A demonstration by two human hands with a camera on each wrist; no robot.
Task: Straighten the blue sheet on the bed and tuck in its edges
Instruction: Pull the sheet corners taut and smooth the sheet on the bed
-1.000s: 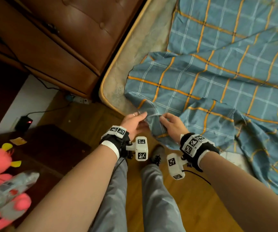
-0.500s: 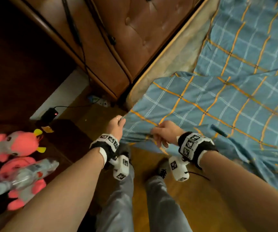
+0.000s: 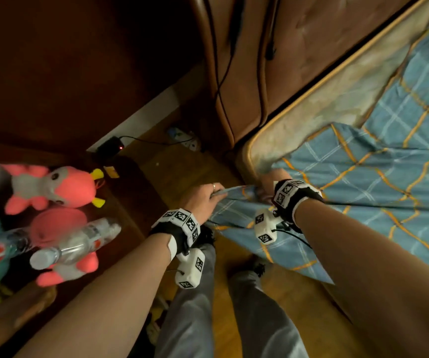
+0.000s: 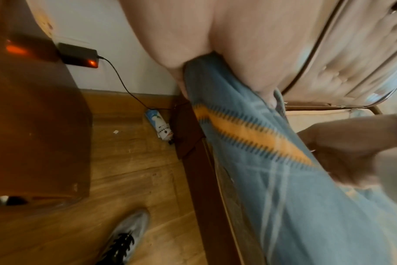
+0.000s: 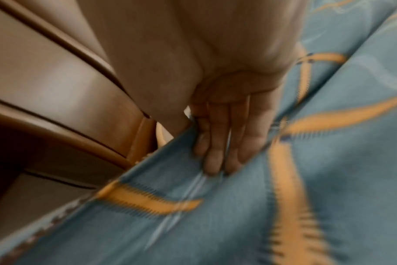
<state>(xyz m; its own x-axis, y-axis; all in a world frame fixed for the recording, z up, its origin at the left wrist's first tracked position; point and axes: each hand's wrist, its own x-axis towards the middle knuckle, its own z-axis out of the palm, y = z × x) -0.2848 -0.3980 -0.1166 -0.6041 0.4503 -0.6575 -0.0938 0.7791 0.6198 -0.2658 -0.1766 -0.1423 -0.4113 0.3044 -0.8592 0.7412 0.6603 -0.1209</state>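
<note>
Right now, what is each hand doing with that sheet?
Left hand: grips the blue sheet at its edge.
Right hand: fingers curled into the same sheet at the mattress corner.

We note pink plush toys (image 3: 53, 188) beside clear plastic bottles (image 3: 74, 245) at left, a black adapter (image 3: 109, 148) with a red light by the wall, and a white tube (image 4: 160, 126) on the wooden floor (image 3: 172, 171).

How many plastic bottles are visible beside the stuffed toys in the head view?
2. One clear bottle with a white cap lies across the pink plush toy group at lower left; a second bottle lies further left, cut off by the frame edge. Others may be hidden.
</note>
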